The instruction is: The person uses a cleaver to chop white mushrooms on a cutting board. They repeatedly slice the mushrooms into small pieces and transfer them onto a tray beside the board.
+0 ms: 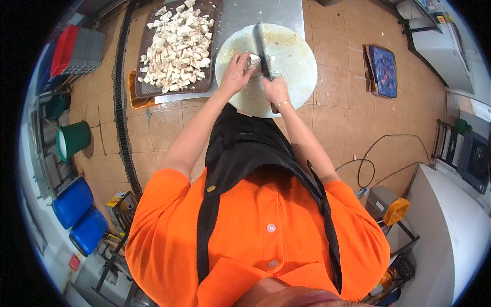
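On a round white cutting board (295,84), my left hand (234,76) grips a whitish chunk of food (252,64), its fingers curled over the left side. The exact kind of food cannot be told. My right hand (277,92) is closed around the handle of a large knife (261,48). Its blade, slightly blurred, points away from me, right beside the chunk's right side. Small white scraps (271,60) lie just right of the blade. Left of the board, a brown plastic tray (153,89) holds a heap of cut whitish pieces (180,50).
Board and tray rest on a metal table (245,13). An orange container (134,92) is partly under the tray. A floor drain grate (121,76) runs at left, near a green bucket (74,140). A blue package (383,71) and a dark cable (374,169) lie on the floor at right.
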`<action>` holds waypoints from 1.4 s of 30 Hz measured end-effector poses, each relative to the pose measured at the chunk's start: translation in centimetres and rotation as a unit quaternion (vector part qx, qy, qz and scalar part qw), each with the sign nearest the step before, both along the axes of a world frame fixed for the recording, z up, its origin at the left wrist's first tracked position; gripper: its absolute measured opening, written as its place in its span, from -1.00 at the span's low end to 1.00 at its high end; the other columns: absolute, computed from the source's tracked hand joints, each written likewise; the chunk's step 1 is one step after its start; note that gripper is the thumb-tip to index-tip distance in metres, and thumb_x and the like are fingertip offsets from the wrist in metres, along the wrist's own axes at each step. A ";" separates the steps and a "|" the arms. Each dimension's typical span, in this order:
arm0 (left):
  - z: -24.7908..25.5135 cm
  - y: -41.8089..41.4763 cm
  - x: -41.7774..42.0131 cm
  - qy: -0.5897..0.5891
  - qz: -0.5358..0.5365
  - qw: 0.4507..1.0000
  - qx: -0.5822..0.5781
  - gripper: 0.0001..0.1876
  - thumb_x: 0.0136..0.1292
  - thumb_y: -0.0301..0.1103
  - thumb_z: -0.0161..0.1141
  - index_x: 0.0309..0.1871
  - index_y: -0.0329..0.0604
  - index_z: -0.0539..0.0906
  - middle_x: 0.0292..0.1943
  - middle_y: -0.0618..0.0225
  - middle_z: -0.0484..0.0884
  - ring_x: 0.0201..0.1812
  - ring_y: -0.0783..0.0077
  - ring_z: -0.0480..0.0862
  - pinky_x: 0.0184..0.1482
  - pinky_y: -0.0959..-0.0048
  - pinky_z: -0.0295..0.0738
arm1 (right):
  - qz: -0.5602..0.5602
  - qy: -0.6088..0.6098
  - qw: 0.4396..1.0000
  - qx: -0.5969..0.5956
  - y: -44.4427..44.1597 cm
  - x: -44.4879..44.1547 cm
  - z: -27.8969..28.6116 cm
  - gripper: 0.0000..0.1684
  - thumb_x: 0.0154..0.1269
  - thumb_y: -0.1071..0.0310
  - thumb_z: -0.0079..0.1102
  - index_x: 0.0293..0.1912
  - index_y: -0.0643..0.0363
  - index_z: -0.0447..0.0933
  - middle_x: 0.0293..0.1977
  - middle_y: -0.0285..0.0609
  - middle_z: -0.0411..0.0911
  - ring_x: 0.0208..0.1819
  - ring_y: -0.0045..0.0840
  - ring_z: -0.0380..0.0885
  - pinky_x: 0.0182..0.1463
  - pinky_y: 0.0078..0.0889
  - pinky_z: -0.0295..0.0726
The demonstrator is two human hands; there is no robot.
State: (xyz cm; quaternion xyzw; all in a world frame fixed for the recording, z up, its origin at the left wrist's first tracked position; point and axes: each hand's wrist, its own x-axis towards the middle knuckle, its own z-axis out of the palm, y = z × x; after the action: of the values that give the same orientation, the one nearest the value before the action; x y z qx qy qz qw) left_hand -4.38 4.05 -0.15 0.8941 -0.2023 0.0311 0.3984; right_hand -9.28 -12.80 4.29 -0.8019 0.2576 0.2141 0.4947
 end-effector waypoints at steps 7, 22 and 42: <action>0.0 0.9 0.6 0.061 0.001 0.998 -0.034 -0.44 0.34 -0.28 0.28 0.34 -0.24 0.40 0.13 -0.05 0.46 0.21 -0.16 0.48 0.24 0.07 0.44 | -0.015 0.018 0.998 0.061 -1.2 -1.0 -1.8 -0.49 0.25 0.16 0.14 -0.64 0.40 0.41 -0.74 -0.01 0.47 -0.75 -0.29 0.54 -0.66 -0.18 0.49; 1.5 3.8 -0.3 0.012 0.132 0.991 0.016 -0.61 0.41 -0.29 0.17 0.25 -0.19 0.49 0.12 -0.01 0.56 0.16 -0.03 0.58 0.23 0.12 0.49 | -0.013 -0.004 1.000 -0.021 -4.0 -5.0 -2.1 -0.47 0.25 0.13 0.18 -0.61 0.44 0.47 -0.76 -0.02 0.47 -0.77 -0.32 0.54 -0.65 -0.22 0.54; -4.7 9.0 -4.2 -0.027 0.156 0.983 0.091 -0.48 0.28 -0.53 0.07 0.32 -0.45 0.39 0.17 -0.06 0.42 0.16 -0.11 0.49 0.22 0.10 0.43 | 0.127 -0.072 0.963 -0.228 -3.5 -4.2 -0.1 -0.56 0.15 0.16 0.23 -0.38 0.47 0.66 -0.41 0.39 0.62 -0.26 0.13 0.70 -0.08 -0.03 0.69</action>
State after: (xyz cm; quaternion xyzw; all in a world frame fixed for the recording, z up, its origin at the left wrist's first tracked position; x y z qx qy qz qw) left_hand -8.54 13.07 -4.82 0.9460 -0.0732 0.0988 0.2998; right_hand -13.52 -16.27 4.22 -0.9330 0.1594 0.1522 0.2845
